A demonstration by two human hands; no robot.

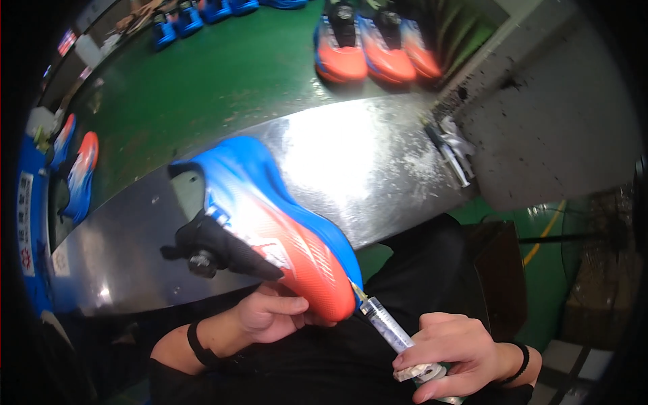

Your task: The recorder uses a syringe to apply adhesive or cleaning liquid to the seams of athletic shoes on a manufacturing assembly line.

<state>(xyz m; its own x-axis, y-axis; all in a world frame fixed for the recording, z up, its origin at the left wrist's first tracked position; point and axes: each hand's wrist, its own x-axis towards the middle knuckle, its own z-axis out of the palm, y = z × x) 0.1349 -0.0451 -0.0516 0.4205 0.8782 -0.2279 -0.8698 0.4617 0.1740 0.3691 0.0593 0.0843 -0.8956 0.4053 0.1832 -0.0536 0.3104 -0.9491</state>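
Head view: the left hand point(270, 314) cups the toe of a blue-and-orange mesh sports shoe point(270, 226), tilted over the near edge of the shiny steel bench point(378, 155). The right hand point(449, 354) clenches a clear plastic syringe point(386, 324), its needle touching the shoe's toe edge. A slip could jab the left fingers or smear the mesh. The syringe's contents cannot be made out

Shoe point(283, 229) fades blue to orange-red with fine stripes and black tongue; syringe point(388, 324) clear; bench point(364, 155) silver, green beyond.
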